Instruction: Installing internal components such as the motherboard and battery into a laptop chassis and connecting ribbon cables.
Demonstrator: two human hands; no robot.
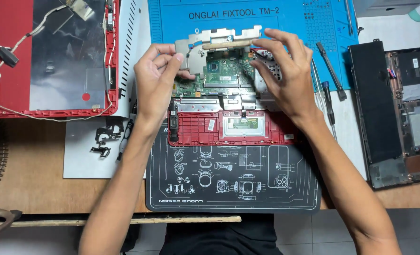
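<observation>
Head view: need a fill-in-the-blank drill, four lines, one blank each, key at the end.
1. Both hands, left hand and right hand, rest on the green ____ inside the laptop base.
2. The laptop base's plastic is ____.
3. The screwdrivers lie to the person's ____ of the base.
4. The mat beyond the base is ____.

Missing words: motherboard; red; right; blue

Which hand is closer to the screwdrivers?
Right. The right hand is just beside the screwdrivers; the left hand is far across the green board.
</observation>
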